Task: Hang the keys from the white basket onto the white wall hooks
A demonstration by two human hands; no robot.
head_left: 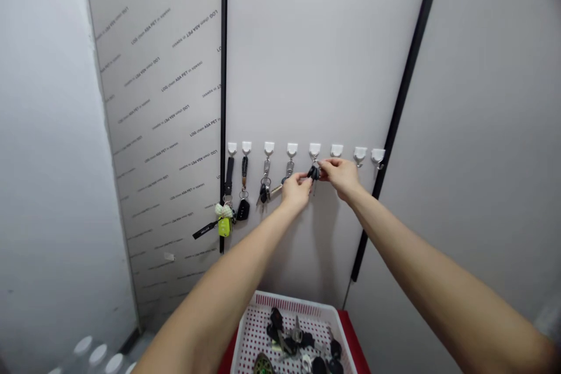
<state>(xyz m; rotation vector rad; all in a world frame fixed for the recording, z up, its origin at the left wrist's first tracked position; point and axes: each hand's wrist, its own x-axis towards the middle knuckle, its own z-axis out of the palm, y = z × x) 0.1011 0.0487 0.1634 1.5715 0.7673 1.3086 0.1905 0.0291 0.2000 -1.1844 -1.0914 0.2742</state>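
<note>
A row of several white wall hooks (336,150) runs across the grey panel. Both my hands are raised to the fifth hook (314,149). My left hand (295,189) pinches a black key fob (312,173) hanging just below that hook. My right hand (340,175) grips the same key set at its ring, fingers closed. Key sets hang from the hooks to the left, one with a yellow-green fob (224,225) and one with a black fob (242,209). The three hooks to the right are bare.
Below stands a white perforated basket (250,333) holding several dark keys and fobs, resting on a red surface (354,339). A black vertical strip (223,99) and a slanted black strip (407,82) divide the wall panels. White round caps (97,355) show at bottom left.
</note>
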